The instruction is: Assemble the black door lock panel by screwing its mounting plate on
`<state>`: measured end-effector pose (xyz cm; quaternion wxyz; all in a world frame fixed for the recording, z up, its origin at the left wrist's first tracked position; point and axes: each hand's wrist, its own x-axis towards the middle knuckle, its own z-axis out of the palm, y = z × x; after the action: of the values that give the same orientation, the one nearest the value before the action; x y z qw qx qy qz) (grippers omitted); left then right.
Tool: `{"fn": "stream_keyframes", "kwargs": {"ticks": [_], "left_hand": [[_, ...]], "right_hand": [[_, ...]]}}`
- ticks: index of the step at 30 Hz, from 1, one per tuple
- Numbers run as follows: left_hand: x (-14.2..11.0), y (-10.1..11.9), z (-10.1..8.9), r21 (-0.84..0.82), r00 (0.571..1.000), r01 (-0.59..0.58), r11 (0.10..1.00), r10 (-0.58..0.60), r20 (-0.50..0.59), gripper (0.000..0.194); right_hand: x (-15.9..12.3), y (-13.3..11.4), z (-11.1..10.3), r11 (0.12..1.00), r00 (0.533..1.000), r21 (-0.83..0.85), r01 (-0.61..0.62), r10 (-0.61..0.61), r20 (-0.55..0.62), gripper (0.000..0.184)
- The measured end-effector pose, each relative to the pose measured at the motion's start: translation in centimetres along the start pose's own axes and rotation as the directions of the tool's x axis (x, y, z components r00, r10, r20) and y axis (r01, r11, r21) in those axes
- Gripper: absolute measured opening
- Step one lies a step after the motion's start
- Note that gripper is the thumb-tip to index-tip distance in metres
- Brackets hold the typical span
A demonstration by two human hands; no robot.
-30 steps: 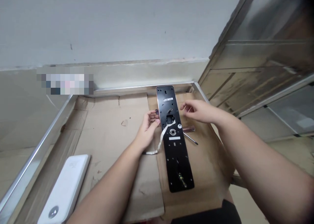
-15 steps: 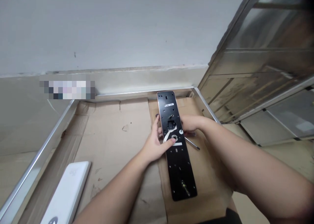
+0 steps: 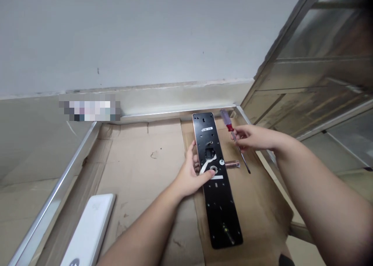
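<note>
A long black door lock panel (image 3: 223,203) shows its back, with screw holes, small white labels and a white ribbon cable (image 3: 207,164). My left hand (image 3: 192,172) grips its left edge, thumb pressed on the face near a round metal ring. From the panel's right side sticks out a copper-coloured lever handle (image 3: 232,164). To the right, my right hand (image 3: 247,137) is closed on a screwdriver (image 3: 226,120) by its shaft just below the red collar. The screwdriver's clear purplish handle points up and away, its tip down toward the cardboard.
Brown cardboard (image 3: 140,157) lines the bench, edged by a raised metal frame (image 3: 175,112). A white rectangular box-like object (image 3: 89,227) lies at the lower left. Behind stands a pale wall (image 3: 175,40); a metal-framed glass structure (image 3: 314,71) rises at the right.
My right hand has come out from behind the panel and moved right, bringing the screwdriver into full view. The lever handle now shows. My left hand keeps its hold on the panel.
</note>
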<state>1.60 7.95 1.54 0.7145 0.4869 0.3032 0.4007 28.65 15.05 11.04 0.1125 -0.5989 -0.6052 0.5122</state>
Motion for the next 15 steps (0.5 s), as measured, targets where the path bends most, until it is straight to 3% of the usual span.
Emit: {"fn": "stream_keyframes", "kwargs": {"ticks": [2,4,6,9,13,15], "left_hand": [[-0.1,0.0,0.1,0.006,1.0,0.022,1.0,-0.022,0.005,0.118],[-0.3,0.1,0.1,0.006,0.999,0.028,1.0,-0.029,0.034,0.121],[-0.4,0.1,0.2,0.016,0.995,0.004,1.0,-0.005,0.095,0.122],[-0.3,0.1,0.2,0.089,0.985,-0.101,0.991,0.087,0.149,0.121],[-0.2,0.1,0.1,0.171,0.975,-0.175,0.97,0.147,0.166,0.121],[-0.2,0.1,0.0,0.157,0.975,-0.163,0.974,0.135,0.178,0.122]], "right_hand": [[-1.0,-0.3,-0.4,0.994,0.985,0.083,0.074,-0.06,-0.161,0.024],[-2.2,-0.9,-0.7,0.971,0.928,0.126,0.203,-0.15,-0.34,0.039],[-3.5,-1.9,-0.9,0.928,0.836,0.12,0.352,-0.254,-0.487,0.069],[-5.0,-3.5,-1.1,0.847,0.678,0.032,0.531,-0.402,-0.615,0.107],[-5.9,-6.3,-1.1,0.716,0.44,-0.123,0.687,-0.545,-0.714,0.127],[-6.2,-8.2,-0.9,0.687,0.373,-0.178,0.704,-0.571,-0.731,0.13]]}}
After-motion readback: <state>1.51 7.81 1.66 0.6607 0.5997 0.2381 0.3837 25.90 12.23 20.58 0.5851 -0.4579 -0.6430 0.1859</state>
